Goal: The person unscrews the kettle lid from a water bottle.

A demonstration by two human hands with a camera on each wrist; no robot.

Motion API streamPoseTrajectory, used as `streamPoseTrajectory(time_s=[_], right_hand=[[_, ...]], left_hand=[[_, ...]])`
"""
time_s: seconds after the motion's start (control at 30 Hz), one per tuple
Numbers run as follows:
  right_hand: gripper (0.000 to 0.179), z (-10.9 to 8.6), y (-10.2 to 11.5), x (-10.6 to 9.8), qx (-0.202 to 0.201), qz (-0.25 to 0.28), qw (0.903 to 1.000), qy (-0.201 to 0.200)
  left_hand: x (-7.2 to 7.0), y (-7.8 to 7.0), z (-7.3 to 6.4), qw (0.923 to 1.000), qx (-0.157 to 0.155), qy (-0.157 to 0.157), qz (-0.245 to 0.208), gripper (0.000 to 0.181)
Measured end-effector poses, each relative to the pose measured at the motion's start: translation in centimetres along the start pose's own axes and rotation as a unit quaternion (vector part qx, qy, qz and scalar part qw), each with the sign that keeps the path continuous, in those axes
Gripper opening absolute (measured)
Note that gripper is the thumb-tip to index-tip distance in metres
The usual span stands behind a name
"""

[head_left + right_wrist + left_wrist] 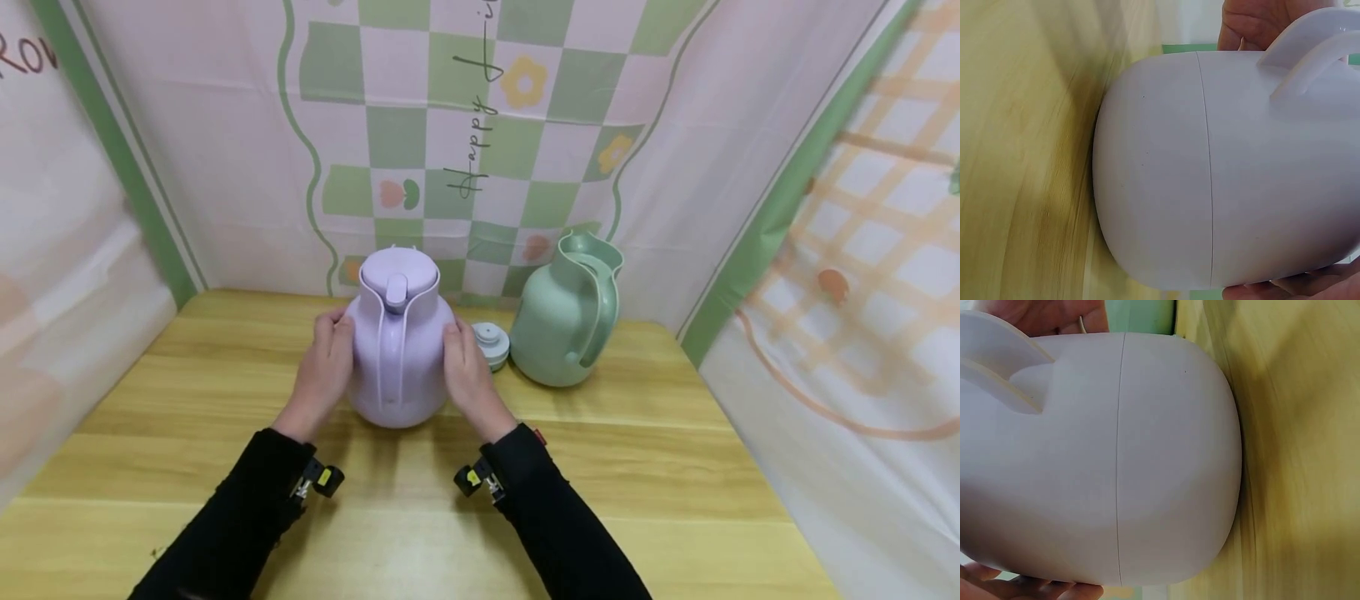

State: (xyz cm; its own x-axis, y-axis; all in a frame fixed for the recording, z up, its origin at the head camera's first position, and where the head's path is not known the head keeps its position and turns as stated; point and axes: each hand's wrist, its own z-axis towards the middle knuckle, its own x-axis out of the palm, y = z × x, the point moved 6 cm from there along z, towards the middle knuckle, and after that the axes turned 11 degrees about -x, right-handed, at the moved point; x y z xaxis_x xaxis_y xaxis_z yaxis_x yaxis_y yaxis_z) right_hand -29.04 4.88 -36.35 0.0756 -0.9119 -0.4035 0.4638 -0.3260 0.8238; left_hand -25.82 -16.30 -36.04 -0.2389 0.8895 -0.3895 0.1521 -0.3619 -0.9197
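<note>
A lavender thermos jug [396,350] stands upright on the wooden table in the head view, its lid on and its handle facing me. Against its left side, my left hand [326,362] grips the body, and my right hand [471,367] grips the opposite side. In both wrist views the jug's rounded body [1166,462] fills the middle, with its base at the wood. Parts of the fingers [1310,284] show along its side, while the fingertips behind it are hidden in the head view.
A green thermos jug [562,321] without a lid on top stands to the right, its handle toward me. Between the two jugs lies a pale round stopper [492,343], partly covered by my right hand. Printed cloth [457,150] hangs behind and along both sides of the table [637,500].
</note>
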Motion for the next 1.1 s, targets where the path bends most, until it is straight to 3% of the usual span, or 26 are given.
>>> streamPoseTrajectory(time_s=[0.5,1.1], right_hand=[[0.072,-1.2,-0.1,-1.1,0.008,-0.015,0.9998,0.014],[0.073,-2.2,-0.2,-2.2,-0.011,-0.036,0.9992,0.012]], left_hand=[[0.7,-0.2,-1.1,0.9988,0.03,-0.015,0.036,0.065],[1.5,-0.5,-2.4,0.9969,0.052,-0.014,0.056,0.064]])
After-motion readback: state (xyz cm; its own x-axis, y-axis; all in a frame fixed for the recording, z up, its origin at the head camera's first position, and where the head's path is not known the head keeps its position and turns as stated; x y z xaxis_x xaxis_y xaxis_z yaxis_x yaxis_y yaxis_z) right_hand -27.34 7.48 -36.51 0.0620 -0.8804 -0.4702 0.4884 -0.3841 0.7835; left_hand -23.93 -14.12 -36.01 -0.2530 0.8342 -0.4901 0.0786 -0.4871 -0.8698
